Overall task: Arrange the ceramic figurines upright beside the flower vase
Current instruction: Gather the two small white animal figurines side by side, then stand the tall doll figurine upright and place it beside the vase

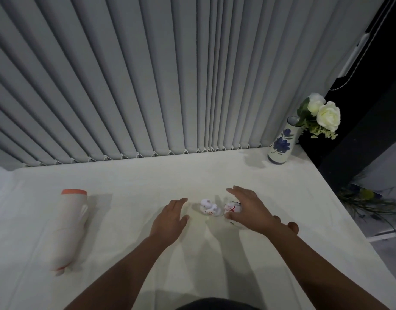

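White table (215, 265) w/ grey vertical blinds (147, 74) behind; two hands closing on two small figurines mid-table.

Flower vase (281, 143), white w/ blue flower print and white roses (324, 111), stands upright at far right corner, well apart from the figurines. Left figurine (209, 207), white w/ red dots, lies on its side btwn the hands, touching neither. Right figurine (231, 208), white w/ red lines, sits just beside it, partly under the right hand (250, 210); fingers spread open over it, can't tell if they touch it, not gripped. Left hand (171, 219) open, palm down, low over the table, holding nothing, just left of the dotted figurine. White bottle w/ orange cap (68, 227) lies on its side far left.
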`<state>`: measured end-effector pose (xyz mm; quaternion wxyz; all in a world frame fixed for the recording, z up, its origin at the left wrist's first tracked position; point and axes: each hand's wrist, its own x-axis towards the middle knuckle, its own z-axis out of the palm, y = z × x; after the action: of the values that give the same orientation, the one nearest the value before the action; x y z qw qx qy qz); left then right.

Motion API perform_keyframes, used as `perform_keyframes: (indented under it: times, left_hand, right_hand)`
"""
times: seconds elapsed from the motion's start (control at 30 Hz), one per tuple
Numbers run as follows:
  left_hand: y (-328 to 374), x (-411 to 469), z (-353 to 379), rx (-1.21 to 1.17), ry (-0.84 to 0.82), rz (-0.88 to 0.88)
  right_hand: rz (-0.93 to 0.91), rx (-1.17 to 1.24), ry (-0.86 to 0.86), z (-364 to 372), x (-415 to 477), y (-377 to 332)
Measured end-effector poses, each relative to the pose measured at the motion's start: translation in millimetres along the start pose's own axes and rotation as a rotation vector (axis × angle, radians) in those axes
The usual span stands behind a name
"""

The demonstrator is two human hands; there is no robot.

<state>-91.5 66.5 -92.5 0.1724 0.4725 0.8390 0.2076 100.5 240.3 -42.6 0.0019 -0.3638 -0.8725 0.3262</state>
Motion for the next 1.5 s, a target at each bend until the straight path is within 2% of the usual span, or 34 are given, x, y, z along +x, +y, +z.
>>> perform_keyframes:
  times: [0.1, 0.27, 0.57, 0.73, 0.87, 1.1, 1.33, 1.5]
  left_hand:
    - [-13.0, -10.7, -2.5, 0.002, 0.041, -0.022]
    - [-39.0, -31.7, -11.1, 0.020, 0.113, -0.028]
    - [-119.2, -86.3, -59.8, 0.140, 0.237, 0.015]
    - [-173.5, -120.2, -95.9, 0.173, 0.335, -0.060]
    - [-214.0, -143.4, -120.6, 0.197, 0.350, -0.143]
    - [-275.8, -166.6, -153.3, 0.250, 0.293, -0.183]
    - [-302.9, -165.2, -162.2, 0.419, 0.091, -0.016]
    - [-310.2, -149.3, -159.8, 0.424, 0.055, 0.078]
  right_hand:
    - [-0.075, -0.042, 0.072, 9.5, -3.3, -20.0]
    - [-0.145, -0.083, 0.092, 42.8, -10.9, -55.4]
    - [-0.284, -0.169, -0.060, 136.5, -13.3, -139.1]
    - [-0.307, -0.179, -0.147, 182.1, -3.5, -193.3]
    - [-0.324, -0.184, -0.193, 217.2, 2.5, -231.9]
    - [-0.397, -0.162, -0.193, 261.1, 12.5, -276.1]
    - [-0.437, -0.227, -0.212, 272.3, 24.1, -288.6]
    - [-0.378, -0.185, -0.285, 275.3, 26.4, -290.2]
